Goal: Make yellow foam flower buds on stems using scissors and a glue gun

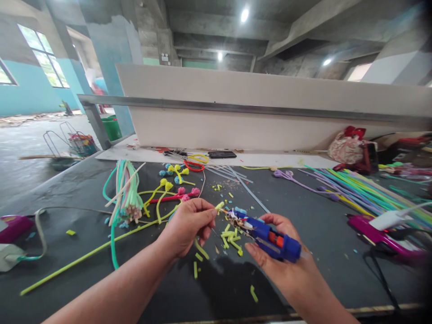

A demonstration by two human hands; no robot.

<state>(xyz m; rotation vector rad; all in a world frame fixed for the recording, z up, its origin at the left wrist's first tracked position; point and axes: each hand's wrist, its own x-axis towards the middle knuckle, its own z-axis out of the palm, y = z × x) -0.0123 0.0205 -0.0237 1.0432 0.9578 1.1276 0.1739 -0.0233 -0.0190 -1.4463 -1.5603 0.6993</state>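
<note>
My left hand [187, 227] pinches a short piece of yellow chenille stem [220, 205] between thumb and fingertips. In my right hand [286, 265] lies a blue hot glue gun [265, 235], its fingers wrapped round the body. The gun's nozzle, crusted with residue, points left and is close to the yellow piece; whether they touch I cannot tell. Below the nozzle, several cut yellow pieces [231, 237] are scattered on the dark tabletop [151, 288]. Small yellow, blue and pink knotted stems [178, 173] lie beyond my left hand.
A bundle of green and pink stems [128, 193] lies left, with a long yellow-green stem [101, 245] beside it. Red-handled scissors [194, 166] and a phone [222, 155] sit at the back. Rightward are many coloured stems [347, 186] and a magenta device [381, 236].
</note>
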